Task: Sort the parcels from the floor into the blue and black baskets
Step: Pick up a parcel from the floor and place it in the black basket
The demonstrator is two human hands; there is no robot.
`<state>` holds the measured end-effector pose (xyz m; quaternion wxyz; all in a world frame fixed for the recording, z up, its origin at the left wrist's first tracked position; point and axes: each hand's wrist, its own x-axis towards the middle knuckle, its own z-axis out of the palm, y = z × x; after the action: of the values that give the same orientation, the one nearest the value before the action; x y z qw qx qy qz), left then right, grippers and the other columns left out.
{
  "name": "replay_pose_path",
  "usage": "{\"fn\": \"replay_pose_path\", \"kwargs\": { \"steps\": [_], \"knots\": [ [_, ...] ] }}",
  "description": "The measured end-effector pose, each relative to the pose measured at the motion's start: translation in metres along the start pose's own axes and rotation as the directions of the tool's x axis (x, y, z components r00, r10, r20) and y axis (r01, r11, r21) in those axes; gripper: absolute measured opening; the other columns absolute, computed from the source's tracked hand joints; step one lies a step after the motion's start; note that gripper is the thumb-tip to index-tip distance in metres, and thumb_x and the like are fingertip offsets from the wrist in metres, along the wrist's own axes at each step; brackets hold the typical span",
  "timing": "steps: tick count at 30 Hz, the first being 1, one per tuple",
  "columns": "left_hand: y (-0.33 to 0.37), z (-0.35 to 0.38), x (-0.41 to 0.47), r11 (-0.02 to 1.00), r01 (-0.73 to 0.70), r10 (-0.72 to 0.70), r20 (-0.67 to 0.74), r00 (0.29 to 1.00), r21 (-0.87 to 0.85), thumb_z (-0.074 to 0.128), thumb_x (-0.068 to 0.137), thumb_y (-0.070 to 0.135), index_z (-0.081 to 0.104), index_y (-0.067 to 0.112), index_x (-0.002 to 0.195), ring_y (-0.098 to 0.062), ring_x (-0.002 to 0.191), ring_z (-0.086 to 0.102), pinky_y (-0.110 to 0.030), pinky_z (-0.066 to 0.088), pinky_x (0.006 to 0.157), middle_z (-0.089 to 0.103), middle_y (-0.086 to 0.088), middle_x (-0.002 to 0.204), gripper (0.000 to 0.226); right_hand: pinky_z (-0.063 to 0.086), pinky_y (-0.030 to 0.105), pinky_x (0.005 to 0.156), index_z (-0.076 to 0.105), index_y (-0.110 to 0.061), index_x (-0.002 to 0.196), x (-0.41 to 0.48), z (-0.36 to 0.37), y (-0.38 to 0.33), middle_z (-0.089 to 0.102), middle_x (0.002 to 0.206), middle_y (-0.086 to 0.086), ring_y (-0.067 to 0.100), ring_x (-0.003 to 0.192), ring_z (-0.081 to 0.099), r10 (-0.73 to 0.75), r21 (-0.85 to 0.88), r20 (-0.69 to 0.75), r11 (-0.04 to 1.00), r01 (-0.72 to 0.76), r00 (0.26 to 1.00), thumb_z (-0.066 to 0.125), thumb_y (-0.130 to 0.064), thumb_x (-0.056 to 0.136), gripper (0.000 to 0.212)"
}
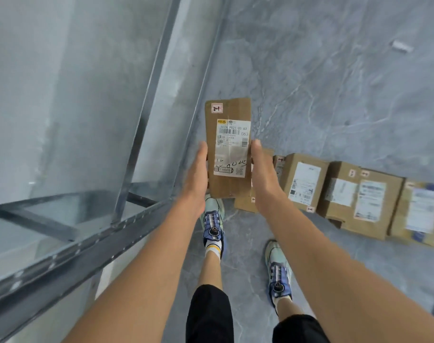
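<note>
1. Slanting up the left side, a grey metal rack point(126, 226) is filling that part of the view, with a perforated beam crossing low and a pale wall point(50, 82) showing behind it.
2. The left hand point(197, 174) is gripping the left edge of the parcel point(229, 149). Its thumb is lying along the edge, and its other fingers are hiding behind the cardboard.
3. The parcel, flat and brown, is being held upright in the air between both hands, above the floor near the middle of the view. Its white label point(232, 147) is facing the camera, and a small sticker point(216, 108) reading "2-1" is sitting in its top left corner.
4. The right hand point(263, 174) is gripping the parcel's right edge in the same way, thumb forward and fingers out of sight behind.
5. Two pale green and blue shoes point(213, 219) are standing below on the grey, marble-veined floor point(334, 82).
6. A row of boxes point(306, 181) is lying on the floor to the right, packed side by side and running off the right edge.
7. A small white scrap point(402, 46) is lying on the floor at the upper right, well apart from the boxes.
</note>
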<state>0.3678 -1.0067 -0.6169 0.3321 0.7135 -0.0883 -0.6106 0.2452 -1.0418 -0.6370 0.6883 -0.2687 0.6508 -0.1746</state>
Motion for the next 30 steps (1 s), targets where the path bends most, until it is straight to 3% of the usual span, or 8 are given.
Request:
{"fn": "replay_pose_path", "kwargs": {
  "steps": [3, 5, 10, 14, 17, 20, 25, 30],
  "knots": [
    [0.03, 0.011, -0.062, 0.995, -0.095, 0.094, -0.029, 0.995, -0.013, 0.027, 0.101, 0.073, 0.071, 0.051, 0.108, -0.005, 0.107, 0.071, -0.039, 0.052, 0.099, 0.076, 0.027, 0.105, 0.049, 0.05, 0.051, 0.108, 0.066, -0.044, 0.135, -0.062, -0.018, -0.041, 0.071, 0.134, -0.009, 0.016, 0.126, 0.064, -0.117, 0.002, 0.048, 0.993, 0.117, 0.992, 0.032, -0.089, 0.088, 0.073],
    [0.052, 0.017, -0.108, 0.987, -0.157, 0.155, -0.041, 0.987, -0.031, 0.03, 0.094, 0.082, 0.068, 0.058, 0.118, -0.015, 0.122, 0.065, -0.049, 0.046, 0.111, 0.072, 0.023, 0.121, 0.05, 0.047, 0.055, 0.112, 0.066, -0.046, 0.134, -0.105, -0.03, -0.069, 0.072, 0.133, -0.01, 0.018, 0.126, 0.065, -0.178, 0.021, 0.104, 0.984, 0.177, 0.978, 0.033, -0.091, 0.083, 0.075],
    [0.098, 0.024, -0.228, 0.947, -0.298, 0.296, -0.041, 0.954, -0.117, 0.028, 0.101, 0.074, 0.07, 0.067, 0.104, -0.01, 0.122, 0.064, -0.045, 0.047, 0.111, 0.073, 0.023, 0.12, 0.042, 0.046, 0.056, 0.113, 0.065, -0.047, 0.134, -0.218, -0.045, -0.135, 0.073, 0.132, -0.008, 0.02, 0.125, 0.067, -0.321, 0.008, 0.176, 0.946, 0.325, 0.931, 0.035, -0.091, 0.081, 0.075],
    [0.127, 0.017, -0.321, 0.894, -0.422, 0.41, -0.106, 0.906, -0.151, 0.026, 0.105, 0.066, 0.069, 0.07, 0.096, 0.0, 0.112, 0.066, -0.039, 0.046, 0.108, 0.074, 0.031, 0.108, 0.045, 0.049, 0.053, 0.111, 0.062, -0.042, 0.14, -0.309, -0.045, -0.172, 0.072, 0.133, -0.007, 0.017, 0.125, 0.068, -0.428, 0.015, 0.257, 0.898, 0.44, 0.866, 0.026, -0.07, 0.106, 0.057],
    [0.132, 0.011, -0.385, 0.852, -0.495, 0.475, -0.146, 0.868, -0.171, 0.026, 0.105, 0.065, 0.068, 0.066, 0.108, -0.002, 0.116, 0.066, -0.041, 0.044, 0.113, 0.073, 0.027, 0.116, 0.043, 0.047, 0.051, 0.112, 0.066, -0.043, 0.134, -0.371, -0.044, -0.186, 0.075, 0.126, -0.01, 0.012, 0.119, 0.07, -0.476, 0.023, 0.29, 0.871, 0.492, 0.83, 0.023, -0.065, 0.109, 0.055],
    [0.126, 0.003, -0.445, 0.812, -0.561, 0.534, -0.179, 0.826, -0.165, 0.024, 0.105, 0.066, 0.061, 0.062, 0.125, 0.005, 0.115, 0.064, -0.038, 0.043, 0.112, 0.07, 0.032, 0.12, 0.042, 0.046, 0.055, 0.113, 0.07, -0.047, 0.127, -0.43, -0.041, -0.186, 0.076, 0.123, -0.011, 0.015, 0.118, 0.071, -0.499, 0.027, 0.319, 0.854, 0.519, 0.806, 0.023, -0.07, 0.106, 0.056],
    [0.095, -0.021, -0.549, 0.752, -0.643, 0.603, -0.244, 0.759, -0.144, 0.021, 0.107, 0.063, 0.062, 0.062, 0.118, 0.017, 0.1, 0.065, -0.032, 0.046, 0.105, 0.07, 0.037, 0.11, 0.042, 0.045, 0.054, 0.115, 0.068, -0.048, 0.126, -0.528, -0.035, -0.159, 0.075, 0.124, -0.012, 0.013, 0.12, 0.068, -0.557, 0.05, 0.383, 0.809, 0.586, 0.737, 0.024, -0.068, 0.106, 0.052],
    [0.046, -0.041, -0.648, 0.708, -0.692, 0.626, -0.329, 0.707, -0.141, 0.023, 0.106, 0.063, 0.059, 0.058, 0.123, 0.009, 0.104, 0.065, -0.029, 0.048, 0.099, 0.073, 0.032, 0.109, 0.041, 0.046, 0.04, 0.107, 0.073, -0.054, 0.11, -0.621, -0.035, -0.119, 0.077, 0.113, -0.022, 0.001, 0.111, 0.068, -0.592, 0.046, 0.474, 0.756, 0.653, 0.652, 0.024, -0.062, 0.109, 0.049]
  ]
}}
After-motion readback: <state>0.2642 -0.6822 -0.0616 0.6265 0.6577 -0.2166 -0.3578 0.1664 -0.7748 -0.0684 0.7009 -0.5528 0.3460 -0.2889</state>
